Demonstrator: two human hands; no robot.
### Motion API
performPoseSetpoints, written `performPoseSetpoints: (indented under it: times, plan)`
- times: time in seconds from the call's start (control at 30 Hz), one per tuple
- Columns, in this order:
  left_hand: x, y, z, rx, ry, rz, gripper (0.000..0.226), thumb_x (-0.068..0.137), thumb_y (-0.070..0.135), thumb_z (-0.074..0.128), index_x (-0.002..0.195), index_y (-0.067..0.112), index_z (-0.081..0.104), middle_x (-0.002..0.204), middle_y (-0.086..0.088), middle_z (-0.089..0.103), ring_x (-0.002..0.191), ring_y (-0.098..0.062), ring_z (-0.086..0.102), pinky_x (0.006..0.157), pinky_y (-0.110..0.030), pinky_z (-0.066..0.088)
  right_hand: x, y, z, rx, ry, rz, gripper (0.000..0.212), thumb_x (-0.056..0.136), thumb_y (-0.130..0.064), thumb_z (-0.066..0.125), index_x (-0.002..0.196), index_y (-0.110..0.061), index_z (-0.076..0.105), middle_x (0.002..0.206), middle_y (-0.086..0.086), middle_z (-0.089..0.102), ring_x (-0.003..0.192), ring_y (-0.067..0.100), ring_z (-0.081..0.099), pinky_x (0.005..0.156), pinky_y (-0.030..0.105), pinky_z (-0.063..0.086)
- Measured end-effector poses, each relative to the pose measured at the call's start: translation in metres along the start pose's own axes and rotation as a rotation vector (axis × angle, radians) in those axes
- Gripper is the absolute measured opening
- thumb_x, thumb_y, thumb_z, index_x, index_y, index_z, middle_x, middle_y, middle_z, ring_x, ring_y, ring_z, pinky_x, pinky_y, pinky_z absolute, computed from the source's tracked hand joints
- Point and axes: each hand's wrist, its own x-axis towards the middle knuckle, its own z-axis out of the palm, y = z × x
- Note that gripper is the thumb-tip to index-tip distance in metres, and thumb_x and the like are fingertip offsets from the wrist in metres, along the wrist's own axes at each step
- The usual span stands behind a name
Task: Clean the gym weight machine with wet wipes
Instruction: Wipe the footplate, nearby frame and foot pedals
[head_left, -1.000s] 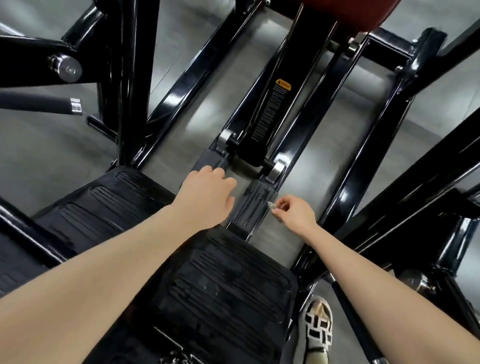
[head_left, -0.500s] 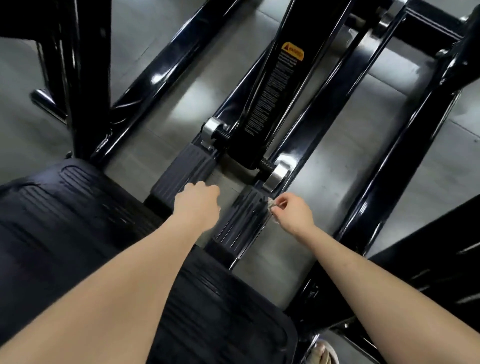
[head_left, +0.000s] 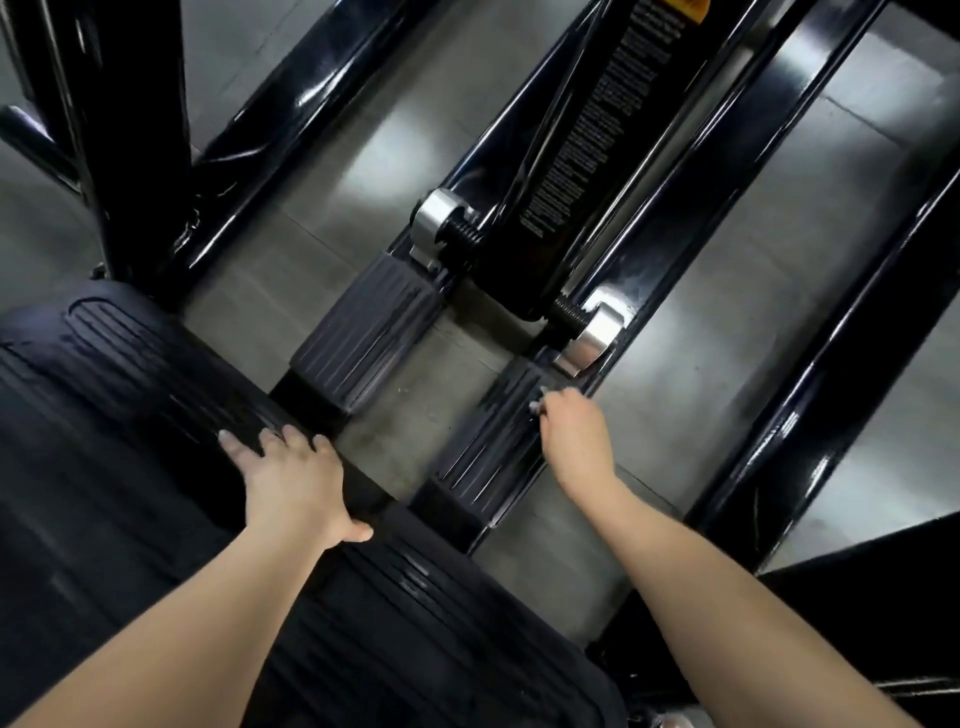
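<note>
Wipe (head_left: 536, 404) mostly hidden in pinching grip of right hand (head_left: 574, 441); left hand (head_left: 296, 483) spread flat on footplate (head_left: 130, 395).

The footplate (head_left: 130, 415) fills the near left, and the left hand (head_left: 296, 483) lies flat on its far edge. Beyond that edge two pads run side by side above the floor (head_left: 701, 312), the left pad (head_left: 363, 332) and the right pad (head_left: 488, 447), with the labelled beam (head_left: 587, 156) between and behind them. The right hand (head_left: 574, 436) sits at the right pad's right edge, pinching a wipe (head_left: 537, 404).
</note>
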Motion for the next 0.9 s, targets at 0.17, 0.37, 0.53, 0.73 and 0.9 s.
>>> performPoseSetpoints:
  times: [0.17, 0.37, 0.53, 0.73, 0.9]
  plan:
    - [0.003, 0.004, 0.000, 0.026, 0.014, 0.007, 0.116, 0.058, 0.083, 0.056, 0.144, 0.012, 0.026, 0.144, -0.017, 0.033, 0.134, -0.034, 0.030, 0.107, -0.066, 0.011, -0.066, -0.030, 0.030, -0.041, -0.361, -0.671, 0.013, 0.061, 0.007, 0.072, 0.070, 0.001, 0.065, 0.070, 0.015, 0.062, 0.062, 0.032, 0.061, 0.054, 0.030, 0.048]
    - [0.006, 0.001, 0.003, 0.001, 0.037, 0.021, 0.118, 0.056, 0.085, 0.055, 0.143, 0.011, 0.027, 0.142, -0.015, 0.035, 0.133, -0.033, 0.033, 0.107, -0.068, 0.012, -0.007, 0.001, 0.014, -0.047, -0.137, -0.271, 0.019, 0.092, -0.005, 0.048, 0.102, 0.003, 0.062, 0.101, 0.019, 0.059, 0.097, 0.034, 0.057, 0.081, 0.039, 0.044]
    - [0.008, 0.006, 0.000, 0.016, 0.022, 0.010, 0.113, 0.054, 0.083, 0.059, 0.137, 0.010, 0.037, 0.138, -0.016, 0.039, 0.128, -0.035, 0.038, 0.107, -0.068, 0.013, -0.025, -0.005, 0.021, 0.367, -0.048, -0.013, 0.014, 0.091, -0.010, 0.054, 0.092, -0.006, 0.068, 0.092, 0.009, 0.062, 0.088, 0.023, 0.056, 0.080, 0.029, 0.041]
    - [0.010, 0.008, 0.000, -0.006, 0.033, -0.014, 0.110, 0.053, 0.081, 0.062, 0.135, 0.010, 0.041, 0.135, -0.017, 0.041, 0.125, -0.036, 0.040, 0.107, -0.067, 0.014, 0.005, -0.013, 0.003, 0.464, 0.094, 0.137, 0.019, 0.093, -0.014, 0.054, 0.109, -0.008, 0.063, 0.095, 0.005, 0.061, 0.088, 0.017, 0.055, 0.082, 0.026, 0.041]
    - [0.008, 0.007, 0.004, -0.032, 0.024, -0.024, 0.116, 0.056, 0.080, 0.062, 0.142, 0.009, 0.031, 0.143, -0.018, 0.033, 0.133, -0.036, 0.032, 0.106, -0.068, 0.011, -0.016, -0.036, 0.023, 0.202, -0.075, -0.029, 0.022, 0.097, -0.016, 0.046, 0.105, -0.004, 0.062, 0.102, 0.011, 0.060, 0.081, 0.016, 0.052, 0.071, 0.023, 0.037]
